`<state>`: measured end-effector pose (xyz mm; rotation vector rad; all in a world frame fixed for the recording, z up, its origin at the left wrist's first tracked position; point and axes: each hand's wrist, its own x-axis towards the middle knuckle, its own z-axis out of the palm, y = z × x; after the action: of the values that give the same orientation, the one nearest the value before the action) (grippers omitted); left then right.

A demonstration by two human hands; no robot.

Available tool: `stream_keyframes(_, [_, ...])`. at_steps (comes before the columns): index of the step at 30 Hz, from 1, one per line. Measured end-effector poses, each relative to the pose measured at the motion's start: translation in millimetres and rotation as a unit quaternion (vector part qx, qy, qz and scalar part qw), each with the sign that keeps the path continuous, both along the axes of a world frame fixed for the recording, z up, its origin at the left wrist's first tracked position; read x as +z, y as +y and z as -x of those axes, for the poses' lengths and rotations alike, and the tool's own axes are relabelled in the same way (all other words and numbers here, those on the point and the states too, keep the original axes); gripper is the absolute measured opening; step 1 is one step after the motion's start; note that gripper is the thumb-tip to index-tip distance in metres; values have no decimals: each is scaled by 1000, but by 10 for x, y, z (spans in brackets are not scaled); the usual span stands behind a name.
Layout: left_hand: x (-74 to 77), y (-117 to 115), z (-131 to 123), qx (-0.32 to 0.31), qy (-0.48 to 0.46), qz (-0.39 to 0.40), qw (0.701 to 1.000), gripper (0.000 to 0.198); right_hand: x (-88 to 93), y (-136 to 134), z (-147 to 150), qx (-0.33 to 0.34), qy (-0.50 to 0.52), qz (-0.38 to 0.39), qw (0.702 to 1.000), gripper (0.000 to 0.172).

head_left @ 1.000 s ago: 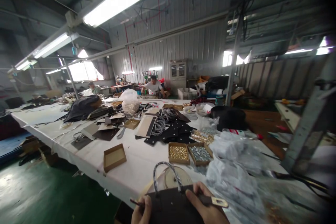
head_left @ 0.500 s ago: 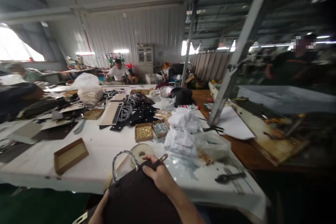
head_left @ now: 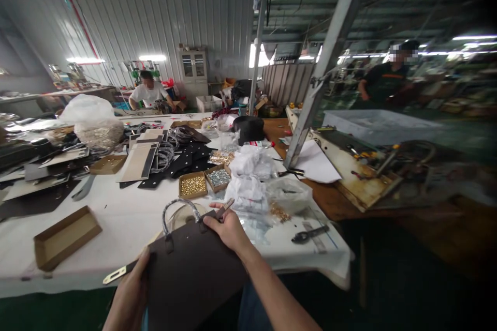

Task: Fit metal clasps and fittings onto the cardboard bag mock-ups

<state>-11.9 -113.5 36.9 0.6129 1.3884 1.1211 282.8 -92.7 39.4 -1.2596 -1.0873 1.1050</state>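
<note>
A dark brown handbag panel with a wrapped loop handle is held up at the table's front edge. My left hand grips its left side, fingers mostly hidden behind it. Beside that hand a dark strap with a pale slotted metal end sticks out to the left. My right hand pinches the upper right corner, thumb in front, near another strap end. Behind the handle, a pale round roll lies on the table, partly covered.
An open cardboard box lies left. Small boxes of gold studs and silver pieces stand ahead, near white plastic bags. A dark tool lies right. A metal post rises beyond. Two people work farther off.
The view has swung to the right, so the table's things appear farther left. The panel stays in both hands, and the left strap end now shows more fully.
</note>
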Motion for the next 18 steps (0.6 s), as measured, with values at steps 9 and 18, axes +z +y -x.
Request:
stream_keyframes(9, [95, 351, -210, -64, 54, -7, 996, 77, 124, -200, -959, -145, -326, -112, 928, 35])
stream_keyframes(18, [-188, 586, -271, -15, 0, 26, 1000, 43, 77, -564, -2172, -240, -557, 72, 792, 33])
